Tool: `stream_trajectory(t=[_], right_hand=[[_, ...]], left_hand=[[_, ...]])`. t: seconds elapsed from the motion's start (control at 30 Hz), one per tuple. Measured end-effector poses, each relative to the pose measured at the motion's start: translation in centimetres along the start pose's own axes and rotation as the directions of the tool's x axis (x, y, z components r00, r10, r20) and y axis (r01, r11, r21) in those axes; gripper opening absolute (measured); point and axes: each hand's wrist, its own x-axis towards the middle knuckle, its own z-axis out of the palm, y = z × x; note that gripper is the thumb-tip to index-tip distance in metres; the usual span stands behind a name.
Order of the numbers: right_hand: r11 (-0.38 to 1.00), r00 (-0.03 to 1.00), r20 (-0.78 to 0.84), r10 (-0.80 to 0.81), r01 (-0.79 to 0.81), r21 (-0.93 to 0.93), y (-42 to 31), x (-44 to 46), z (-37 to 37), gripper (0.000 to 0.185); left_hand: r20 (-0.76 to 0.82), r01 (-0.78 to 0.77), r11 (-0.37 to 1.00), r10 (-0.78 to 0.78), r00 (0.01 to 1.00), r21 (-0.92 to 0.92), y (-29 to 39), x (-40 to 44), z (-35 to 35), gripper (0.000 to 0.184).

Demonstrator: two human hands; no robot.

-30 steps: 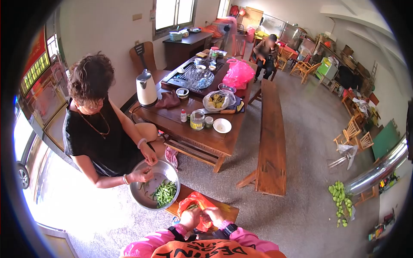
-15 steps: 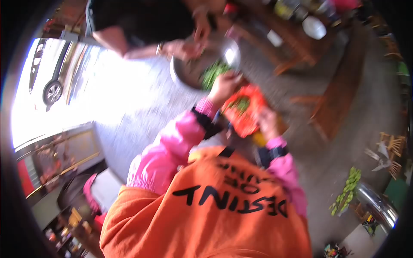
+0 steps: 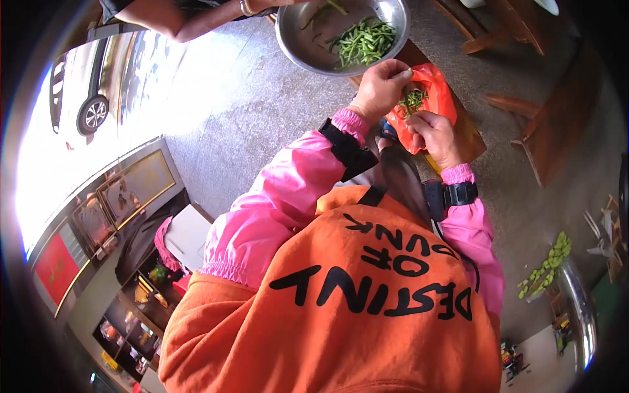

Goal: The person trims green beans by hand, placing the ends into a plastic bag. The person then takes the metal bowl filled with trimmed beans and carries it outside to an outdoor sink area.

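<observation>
Your left hand and right hand curl in at the red bag — can't tell if either pinches anything. Green scraps show inside it. Metal bowl with green pods crowds its upper left; wooden bench beneath, long bench off right.

Both arms reach forward, left hand near right hand, fingers curled inward.

Sleeves are pink — the black-lettered front orange.
</observation>
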Motion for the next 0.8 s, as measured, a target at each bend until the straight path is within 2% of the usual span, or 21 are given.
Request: stream_trajectory(t=[0.03,0.07,0.1,0.13,0.2,0.23,0.4,0.47,0.5,0.53,0.57,0.6,0.63,0.67,0.73,0.77,0.8], right_hand=[[1.000,1.000,0.012,0.000,0.000,-0.004,0.1,0.0,0.2,0.019],[0.993,0.997,-0.054,-0.057,0.062,0.102,-0.3,0.2,0.7,0.018],[0.971,0.986,-0.128,-0.103,0.127,0.202,-0.4,0.0,0.7,0.018],[0.972,0.987,-0.125,-0.099,0.123,0.200,-0.5,0.0,0.8,0.018],[0.867,0.954,-0.299,-0.025,0.170,0.469,-1.0,0.3,1.1,0.017],[0.811,0.949,-0.315,-0.020,0.200,0.550,-0.7,0.7,1.0,0.018],[0.748,0.898,-0.422,0.122,0.197,0.634,1.0,2.4,0.1,0.020],[0.896,0.875,-0.478,0.072,0.153,0.417,2.1,3.0,-1.0,0.018],[0.942,0.881,-0.458,0.121,0.043,0.333,2.6,3.5,-1.5,0.022],[0.942,0.881,-0.457,0.121,0.043,0.332,3.0,3.6,-2.0,0.022],[0.996,0.893,-0.449,0.045,-0.009,0.083,3.0,3.6,-2.3,0.028],[0.984,0.907,-0.420,-0.022,-0.056,-0.171,3.1,3.5,-2.5,0.035],[0.934,0.871,-0.413,-0.267,0.129,-0.332,3.7,4.1,-3.2,0.042],[0.969,0.900,-0.384,-0.206,0.133,-0.207,2.9,4.0,-3.1,0.037],[0.740,0.786,-0.175,-0.593,0.447,-0.502,-0.3,3.2,-1.4,0.031],[0.682,0.804,-0.057,-0.591,0.461,-0.568,-2.1,2.4,-0.3,0.027],[0.664,0.876,0.016,-0.482,0.377,-0.645,-1.9,2.7,0.0,0.024]], left_hand=[[-0.033,0.078,0.990,-0.082,0.996,-0.117,-0.1,0.0,-0.2,0.014],[-0.052,0.150,0.960,-0.167,0.985,-0.236,-0.1,0.5,-0.9,0.013],[0.000,0.166,0.904,-0.181,0.983,-0.394,-0.7,0.5,-1.2,0.011],[-0.003,0.168,0.902,-0.184,0.983,-0.397,-1.4,0.3,-1.0,0.011],[-0.009,0.162,0.740,-0.222,0.975,-0.653,-2.4,-0.2,-0.3,0.009],[-0.017,0.155,0.717,-0.227,0.974,-0.680,-2.8,-0.4,0.1,0.007],[-0.135,0.073,0.769,-0.203,0.970,-0.635,-2.7,-1.4,0.6,0.008],[-0.166,0.043,0.838,-0.158,0.973,-0.544,-2.5,-1.2,-0.2,0.010],[-0.159,0.045,0.839,-0.155,0.975,-0.542,-2.5,-1.2,-0.6,0.010],[-0.160,0.043,0.839,-0.154,0.975,-0.542,-2.4,-1.1,-1.0,0.010],[-0.146,0.066,0.863,-0.159,0.976,-0.500,-2.4,-1.1,-1.2,0.010],[-0.133,0.091,0.885,-0.169,0.977,-0.456,-2.5,-1.1,-1.3,0.009],[-0.137,0.097,0.884,-0.178,0.974,-0.457,-2.8,-1.1,-1.4,0.009],[-0.129,0.090,0.912,-0.154,0.980,-0.401,-3.2,-0.9,-1.4,0.009],[-0.120,0.092,0.934,-0.142,0.983,-0.345,-3.8,-1.2,-1.3,0.009],[-0.087,0.113,0.942,-0.147,0.985,-0.316,-3.9,-1.1,-1.1,0.010],[-0.052,0.124,0.950,-0.145,0.988,-0.286,-4.0,-0.8,-0.9,0.010]])
